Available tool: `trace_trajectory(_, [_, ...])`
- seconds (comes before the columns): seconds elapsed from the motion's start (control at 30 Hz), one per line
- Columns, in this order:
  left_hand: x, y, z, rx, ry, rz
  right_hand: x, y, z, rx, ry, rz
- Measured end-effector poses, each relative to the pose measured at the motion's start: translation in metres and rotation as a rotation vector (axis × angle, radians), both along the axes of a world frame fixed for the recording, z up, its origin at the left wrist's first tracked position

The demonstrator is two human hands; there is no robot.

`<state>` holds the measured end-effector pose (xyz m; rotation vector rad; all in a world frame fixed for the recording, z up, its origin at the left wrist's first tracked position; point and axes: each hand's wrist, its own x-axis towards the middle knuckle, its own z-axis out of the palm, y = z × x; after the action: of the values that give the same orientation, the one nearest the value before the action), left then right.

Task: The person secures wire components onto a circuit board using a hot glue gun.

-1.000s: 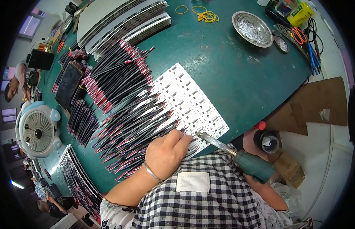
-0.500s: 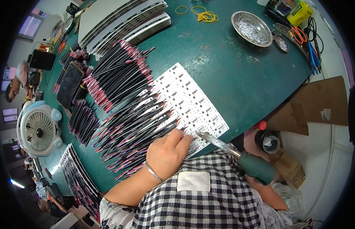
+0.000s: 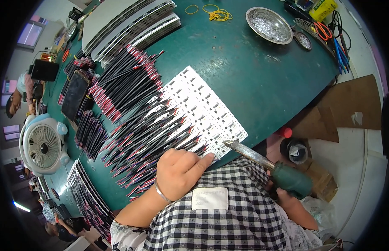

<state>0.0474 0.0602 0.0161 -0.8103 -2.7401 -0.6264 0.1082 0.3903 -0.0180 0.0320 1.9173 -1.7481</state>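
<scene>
My right hand (image 3: 291, 201) is wrapped round the green handle of a soldering iron (image 3: 255, 157). Its tip hovers at the lower right part of a white circuit board panel (image 3: 211, 102). Many black cables (image 3: 144, 142) with red, white and blue wire ends lie in a row across the panel's left side. Over the nearest cables, at the panel's near edge, rests my left hand (image 3: 177, 173), closed, with a silver bangle on the wrist. Whatever its fingertips grip is hidden under them.
Cable bundles (image 3: 125, 77), a phone (image 3: 75, 95) and stacked panels (image 3: 131, 25) lie to the left and far left. A wired panel stack (image 3: 88, 196) sits near left, beside a fan (image 3: 43, 144). A metal bowl of solder scraps (image 3: 269, 26) stands far right. People work at left.
The soldering iron's tip has moved right, away from my left fingers. My left hand has shifted slightly left and down, its thumb now stretched along the panel's near edge. The whole view has shifted slightly.
</scene>
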Motion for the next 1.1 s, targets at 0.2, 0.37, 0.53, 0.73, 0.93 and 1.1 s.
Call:
trace_trajectory(0.2, [0.002,0.005,-0.012,-0.001,-0.073,0.036,-0.008,0.000,-0.005,0.291,0.445,0.191])
trace_trajectory(0.37, [0.006,0.008,-0.017,0.011,-0.129,0.056,-0.015,-0.014,0.006,0.329,0.499,0.159])
trace_trajectory(0.53, [0.007,0.007,-0.018,0.039,-0.163,0.041,-0.016,-0.014,0.001,0.382,0.610,0.220])
trace_trajectory(0.73, [0.006,0.006,-0.018,0.040,-0.186,0.041,-0.021,-0.015,0.009,0.370,0.588,0.270])
trace_trajectory(0.93, [0.004,0.006,-0.019,0.040,-0.172,0.037,-0.023,-0.019,0.016,0.316,0.552,0.149])
trace_trajectory(1.1, [0.004,0.008,-0.017,0.071,-0.186,0.075,-0.013,-0.008,0.004,0.356,0.635,0.151])
